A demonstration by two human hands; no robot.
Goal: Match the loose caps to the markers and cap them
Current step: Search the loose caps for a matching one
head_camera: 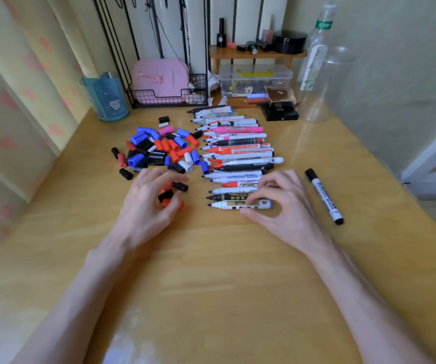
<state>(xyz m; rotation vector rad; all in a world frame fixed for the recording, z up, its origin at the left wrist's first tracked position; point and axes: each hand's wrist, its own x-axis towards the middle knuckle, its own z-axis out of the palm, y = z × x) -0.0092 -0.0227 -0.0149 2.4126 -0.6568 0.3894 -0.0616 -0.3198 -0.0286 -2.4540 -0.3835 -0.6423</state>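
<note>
Uncapped white plastic marker (pixel 227 205), nearest in its row on the yellow wooden surface (pixel 224 258), is pinched by the right hand (pixel 282 203) while the left hand (pixel 146 206) curls round small black and red plastic caps (pixel 166 196); matching seems under way, and next a fitting cap likely needs pressing onto its tip.

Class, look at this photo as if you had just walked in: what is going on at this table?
A person is matching caps to markers at a wooden table. The left hand curls round a few red and black caps, just in front of the pile of loose caps. The right hand pinches the nearest marker in a long row of uncapped markers. One capped marker lies apart on the right, so most of the job is left.
</note>
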